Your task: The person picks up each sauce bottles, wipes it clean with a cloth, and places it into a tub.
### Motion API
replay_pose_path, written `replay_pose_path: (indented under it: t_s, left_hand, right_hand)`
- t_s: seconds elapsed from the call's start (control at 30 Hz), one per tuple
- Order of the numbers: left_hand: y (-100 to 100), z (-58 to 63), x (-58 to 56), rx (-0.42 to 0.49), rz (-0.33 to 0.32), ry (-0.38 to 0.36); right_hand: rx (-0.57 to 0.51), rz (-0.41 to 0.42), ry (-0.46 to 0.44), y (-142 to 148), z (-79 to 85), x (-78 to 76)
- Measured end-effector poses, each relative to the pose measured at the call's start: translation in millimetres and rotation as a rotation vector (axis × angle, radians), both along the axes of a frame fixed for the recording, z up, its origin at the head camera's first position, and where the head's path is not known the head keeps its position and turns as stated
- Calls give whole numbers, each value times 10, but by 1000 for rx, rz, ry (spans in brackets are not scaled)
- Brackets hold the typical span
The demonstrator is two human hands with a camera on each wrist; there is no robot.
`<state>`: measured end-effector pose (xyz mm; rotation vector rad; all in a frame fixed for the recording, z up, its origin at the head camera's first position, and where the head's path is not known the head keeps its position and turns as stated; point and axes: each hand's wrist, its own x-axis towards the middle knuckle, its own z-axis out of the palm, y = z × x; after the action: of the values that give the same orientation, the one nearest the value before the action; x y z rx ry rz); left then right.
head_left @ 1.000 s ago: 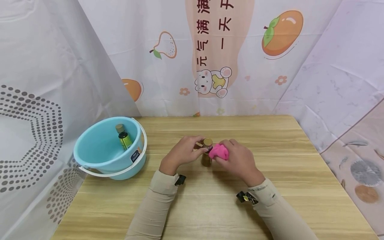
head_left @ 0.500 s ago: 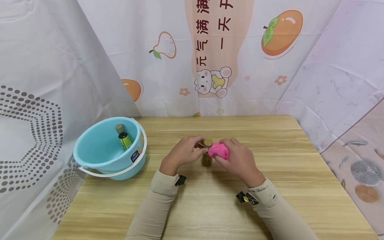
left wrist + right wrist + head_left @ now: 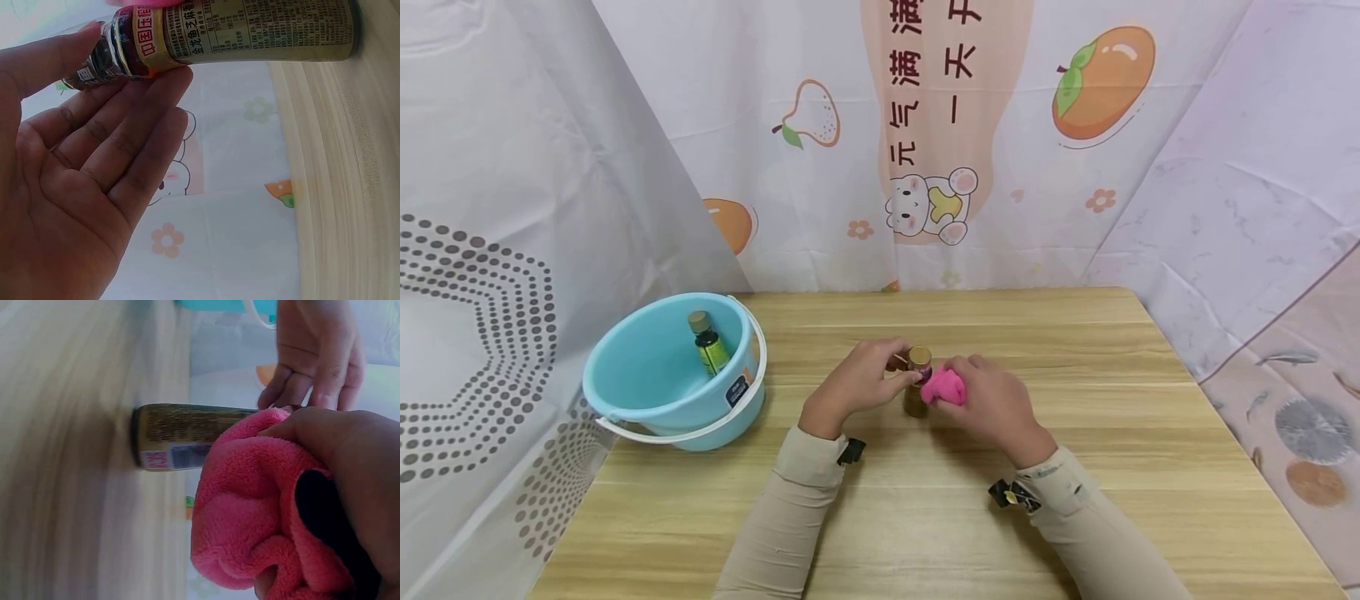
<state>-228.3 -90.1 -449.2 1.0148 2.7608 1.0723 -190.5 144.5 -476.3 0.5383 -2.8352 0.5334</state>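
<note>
A small sesame oil bottle (image 3: 916, 402) with a gold cap stands upright on the table. My left hand (image 3: 863, 379) holds it near the cap, thumb on the near side and fingers behind; the left wrist view shows its printed label. In my right hand (image 3: 996, 406) is a bunched pink cloth (image 3: 946, 387), pressed against the bottle's right side below the cap. Seen from the right wrist, the fuzzy cloth (image 3: 244, 500) covers the bottle's upper part, while the lower label (image 3: 178, 437) stays visible.
At the left of the wooden table (image 3: 1075, 500) stands a light blue bucket (image 3: 640, 367) with a white handle. Inside it leans another bottle (image 3: 712, 352) with a yellow-green label. A printed curtain (image 3: 820, 192) hangs along the table's back edge.
My right hand has shifted slightly down and left with the cloth against the bottle. The left hand and the bottle have stayed in place.
</note>
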Motion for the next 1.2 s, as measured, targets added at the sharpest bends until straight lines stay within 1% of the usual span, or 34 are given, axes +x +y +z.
replay_pose_path:
  t_s: [0.27, 0.37, 0.57, 0.87, 1.03, 1.2]
  left_hand:
    - [2, 5, 3, 12, -6, -23]
    - [6, 2, 2, 16, -5, -18]
    - [4, -4, 3, -11, 5, 6]
    - [3, 12, 8, -40, 37, -15]
    - [3, 18, 11, -37, 50, -36]
    - [-2, 6, 12, -21, 50, -65]
  right_hand:
    - [14, 1, -36, -3, -84, -17]
    - [25, -4, -55, -3, -113, -32]
    - [41, -6, -65, -4, -177, -53]
    - [77, -22, -131, -17, -288, -79]
    - [88, -28, -121, -20, -301, -77]
    - [83, -27, -100, -30, -311, -71]
